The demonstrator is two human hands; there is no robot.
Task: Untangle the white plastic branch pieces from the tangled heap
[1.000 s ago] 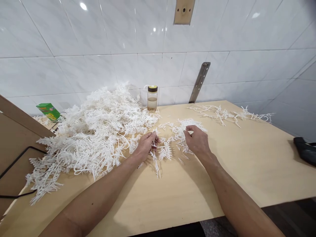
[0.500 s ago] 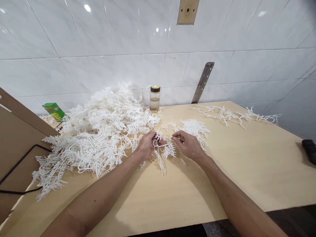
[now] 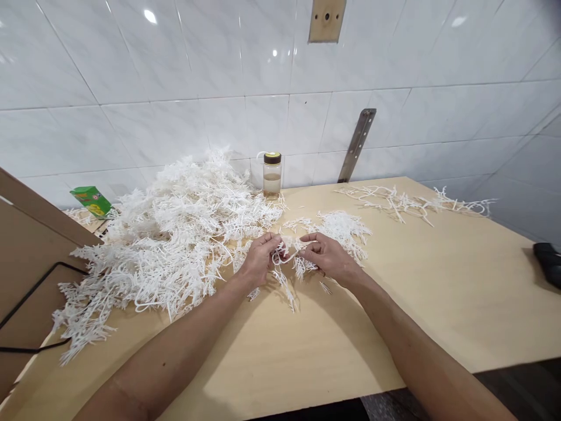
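Near the middle of the table, my left hand (image 3: pixel 262 257) is closed on a white branching plastic piece (image 3: pixel 284 283), whose thin strands hang down toward the tabletop. My right hand (image 3: pixel 322 252) pinches at the right side of the same piece, its fingertips a short way from my left hand. A large heap of white branching pieces (image 3: pixel 175 228) lies to the left. Just behind my right hand is a smaller pile of short white sprigs (image 3: pixel 344 228).
Bare white stems (image 3: pixel 403 204) lie at the back right of the table (image 3: pixel 438 280). A bottle (image 3: pixel 272 176) stands by the tiled wall. A green box (image 3: pixel 91 202) is at the left, a black object (image 3: pixel 547 263) at the right edge, and a metal bracket (image 3: pixel 357 145) leans behind.
My right hand has moved slightly left, closer to my left hand, and has taken hold of the white piece. The view has shifted a little.
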